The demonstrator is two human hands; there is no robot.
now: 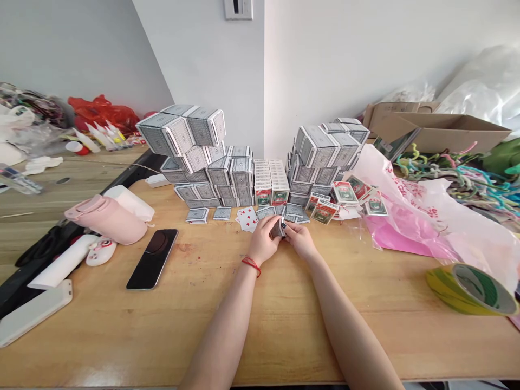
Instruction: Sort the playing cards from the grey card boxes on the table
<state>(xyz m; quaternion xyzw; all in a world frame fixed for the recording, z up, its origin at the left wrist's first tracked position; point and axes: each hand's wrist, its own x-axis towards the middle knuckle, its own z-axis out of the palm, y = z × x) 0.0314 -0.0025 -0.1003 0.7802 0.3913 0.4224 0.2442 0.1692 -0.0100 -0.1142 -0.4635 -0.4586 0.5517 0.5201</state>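
Observation:
Near the middle of the table, my left hand (pixel 263 239) wraps round a small deck of playing cards (pixel 278 229) with grey patterned backs. My right hand (pixel 300 241) pinches the same deck from the other side, its fingers closed at the edge; a dark spot shows by its fingertips. Just beyond the left hand, loose playing cards (pixel 247 219) lie face up, red diamonds showing. More grey-backed cards (pixel 296 212) lie flat behind my hands. Two rows of boxed card packs (pixel 263 181) stand between a left stack of grey decks (pixel 195 157) and a right stack (pixel 325 157).
Several red-and-green card boxes (pixel 324 210) lie right of my hands, by pink and white plastic wrapping (pixel 406 227). A tape roll (pixel 471 288) sits at the right. On the left are a phone (pixel 151 260), a pink tumbler (pixel 108 219) and a mouse (pixel 101 251). The left stack looks uneven.

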